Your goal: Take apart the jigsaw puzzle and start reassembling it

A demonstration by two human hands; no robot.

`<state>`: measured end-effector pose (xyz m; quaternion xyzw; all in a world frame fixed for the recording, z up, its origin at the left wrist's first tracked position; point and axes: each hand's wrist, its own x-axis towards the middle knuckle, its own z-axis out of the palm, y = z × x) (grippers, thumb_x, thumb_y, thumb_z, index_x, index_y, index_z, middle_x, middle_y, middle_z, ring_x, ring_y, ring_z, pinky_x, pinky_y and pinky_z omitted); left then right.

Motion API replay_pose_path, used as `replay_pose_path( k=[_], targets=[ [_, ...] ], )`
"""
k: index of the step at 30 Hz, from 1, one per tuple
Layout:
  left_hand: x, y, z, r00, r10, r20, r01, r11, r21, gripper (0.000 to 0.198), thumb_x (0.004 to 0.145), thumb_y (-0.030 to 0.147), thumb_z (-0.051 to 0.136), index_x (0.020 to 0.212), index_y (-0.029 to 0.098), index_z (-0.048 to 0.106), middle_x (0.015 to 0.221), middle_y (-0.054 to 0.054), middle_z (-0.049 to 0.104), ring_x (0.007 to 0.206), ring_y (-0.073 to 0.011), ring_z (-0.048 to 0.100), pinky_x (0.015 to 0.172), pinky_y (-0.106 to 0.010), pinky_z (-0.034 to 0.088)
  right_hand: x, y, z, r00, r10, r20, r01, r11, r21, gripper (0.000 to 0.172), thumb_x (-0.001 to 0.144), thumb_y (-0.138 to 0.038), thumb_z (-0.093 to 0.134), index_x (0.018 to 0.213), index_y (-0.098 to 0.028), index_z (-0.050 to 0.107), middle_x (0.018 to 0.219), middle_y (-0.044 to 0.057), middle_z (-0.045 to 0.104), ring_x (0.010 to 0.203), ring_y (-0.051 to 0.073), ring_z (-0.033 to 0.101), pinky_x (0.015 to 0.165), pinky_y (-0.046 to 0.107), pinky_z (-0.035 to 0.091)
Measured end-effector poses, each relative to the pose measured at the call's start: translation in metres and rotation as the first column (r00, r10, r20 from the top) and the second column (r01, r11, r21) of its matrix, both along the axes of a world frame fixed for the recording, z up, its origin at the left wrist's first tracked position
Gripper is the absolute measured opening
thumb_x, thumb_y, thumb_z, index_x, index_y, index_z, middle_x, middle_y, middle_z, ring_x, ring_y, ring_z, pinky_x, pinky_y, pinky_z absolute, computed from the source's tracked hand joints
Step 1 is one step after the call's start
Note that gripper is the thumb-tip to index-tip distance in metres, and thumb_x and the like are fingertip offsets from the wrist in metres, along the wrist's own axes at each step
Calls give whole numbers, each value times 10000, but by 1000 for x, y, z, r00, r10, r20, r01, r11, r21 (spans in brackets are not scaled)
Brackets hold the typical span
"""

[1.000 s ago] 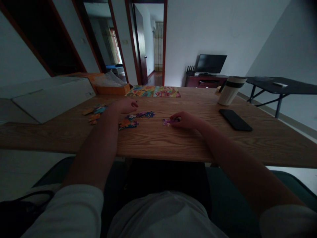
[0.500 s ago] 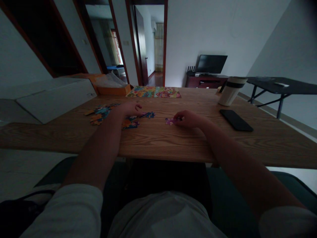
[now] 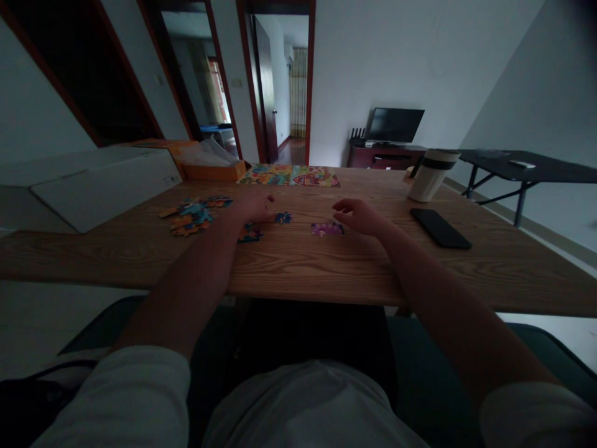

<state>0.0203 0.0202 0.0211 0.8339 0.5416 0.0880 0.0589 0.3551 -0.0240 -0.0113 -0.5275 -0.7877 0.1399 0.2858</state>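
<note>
Purple jigsaw piece (image 3: 327,229) lies just beside the open right hand (image 3: 359,216)

Wood-grain worktop (image 3: 298,267), loose jigsaw pieces (image 3: 191,216) left, picture puzzles (image 3: 289,176) far (two, side by side), black smartphone (image 3: 439,228) right, tumbler (image 3: 430,177) beyond it

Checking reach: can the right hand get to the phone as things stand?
Likely yes. The right hand is on the tabletop side just left of the phone, with no object showing between them. The cup stands behind the phone, off that line.
</note>
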Motion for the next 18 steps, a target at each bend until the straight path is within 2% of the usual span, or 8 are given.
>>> replay_pose_path(
  k=[3, 5, 7, 9, 11, 13, 18],
  targets=[
    [13, -10, 6, 1000, 6, 23, -9, 992, 127, 374, 935, 218, 564, 1273, 74, 637, 984, -69, 728, 816, -161, 590, 742, -275, 430, 0, 2, -2, 1000, 3, -5, -3, 1000, 2, 213, 937, -236, 647, 1111, -155, 738, 1111, 130, 762, 971, 236, 705, 899, 384, 559],
    [32, -21, 6, 989, -135, 54, 115, 953, 281, 325, 942, 229, 573, 1231, 130, 684, 1013, -60, 736, 858, -164, 614, 773, -274, 441, 0, 3, -3, 1000, 5, -14, -6, 1000, -6, 213, 938, -243, 647, 1106, -150, 738, 1104, 134, 761, 960, 234, 708, 887, 374, 562],
    [56, -36, 1, 946, -324, 31, 284, 869, 406, 269, 935, 233, 587, 1159, 175, 724, 1011, -57, 750, 889, -180, 647, 804, -286, 454, 0, 4, -5, 1000, 13, -15, -13, 1000, -27, 224, 941, -254, 649, 1117, -146, 734, 1105, 138, 760, 952, 232, 711, 870, 362, 566],
    [80, -53, -5, 857, -512, -60, 500, 796, 340, 234, 935, 224, 575, 1093, 205, 746, 978, -47, 763, 861, -183, 676, 784, -287, 461, 0, 4, -6, 1000, 16, 1, -16, 998, -65, 248, 944, -269, 651, 1142, -140, 726, 1099, 141, 761, 938, 233, 714, 846, 353, 569],
    [95, -66, -9, 770, -630, -99, 633, 735, 241, 251, 907, 300, 647, 1131, 239, 742, 979, -34, 768, 856, -189, 690, 784, -287, 465, 1, 3, -6, 999, 28, 36, -23, 992, -121, 276, 948, -295, 653, 1169, -143, 720, 1090, 140, 762, 932, 237, 717, 825, 347, 570],
    [99, -74, -11, 735, -672, -86, 675, 716, 176, 332, 867, 405, 724, 1165, 259, 732, 1004, -28, 768, 897, -199, 694, 823, -291, 465, 4, 2, -5, 994, 70, 87, -53, 982, -179, 305, 941, -332, 670, 1186, -157, 720, 1100, 135, 762, 949, 244, 718, 834, 348, 568],
    [91, -73, -7, 764, -642, -64, 645, 760, 79, 394, 825, 509, 770, 1107, 235, 752, 1075, -53, 746, 1008, -229, 674, 899, -312, 452, 11, 2, -1, 968, 154, 197, -108, 969, -223, 408, 903, -398, 715, 1243, -171, 712, 1180, 138, 742, 1020, 266, 704, 907, 372, 550]
  ],
)
